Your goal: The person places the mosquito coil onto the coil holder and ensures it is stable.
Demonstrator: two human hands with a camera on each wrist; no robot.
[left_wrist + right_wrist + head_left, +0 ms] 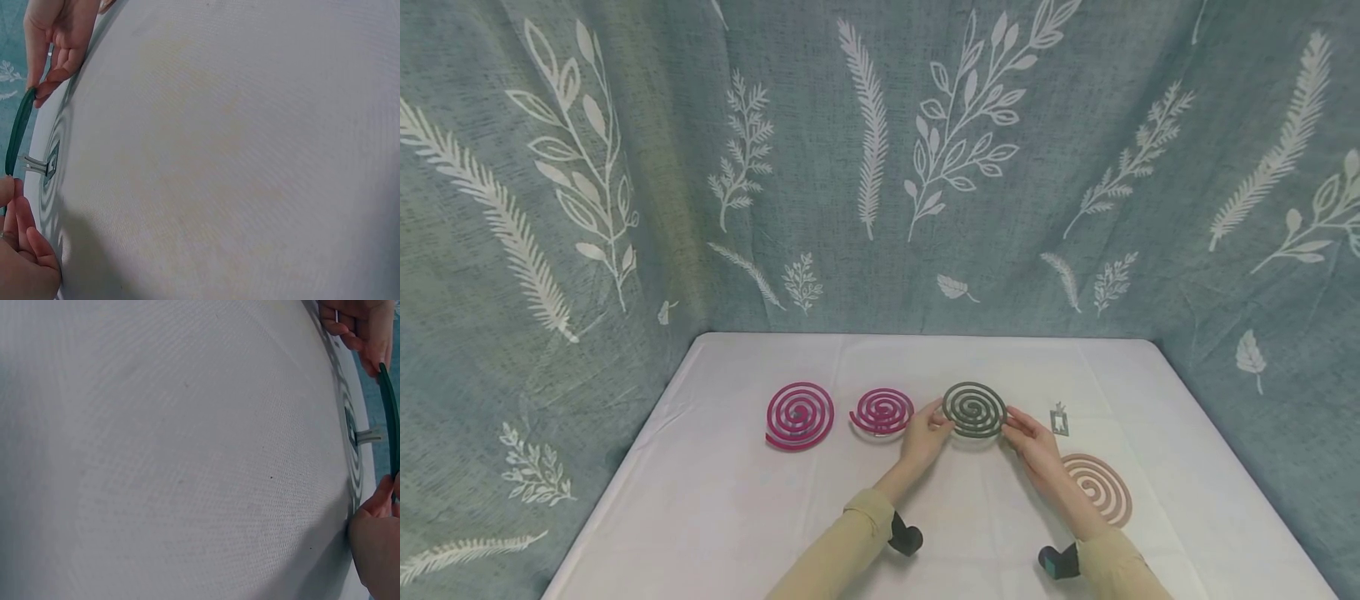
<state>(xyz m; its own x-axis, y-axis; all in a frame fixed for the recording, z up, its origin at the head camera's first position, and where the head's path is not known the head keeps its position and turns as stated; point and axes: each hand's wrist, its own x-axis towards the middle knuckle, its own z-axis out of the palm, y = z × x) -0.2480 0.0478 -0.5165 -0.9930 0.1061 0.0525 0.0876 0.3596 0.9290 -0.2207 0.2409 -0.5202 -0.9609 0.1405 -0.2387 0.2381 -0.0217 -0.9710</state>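
Both hands hold a dark green spiral coil (pixel 973 409) by its opposite edges. My left hand (pixel 923 435) pinches its left edge, and my right hand (pixel 1033 446) pinches the right one. In the left wrist view the green coil (pixel 20 131) appears edge-on, raised above a small metal stand (pixel 51 164) on the table, with a gap between them. The right wrist view shows the same coil (pixel 390 419) beside the upright prong of the stand (pixel 369 435).
Left of the hands lie two magenta coils (pixel 800 417) (pixel 882 412), the nearer one slightly raised. A small metal stand (pixel 1059 420) is beyond my right hand, and a tan coil (pixel 1097 490) lies beside my right forearm. Patterned curtains surround the white table (pixel 715 500).
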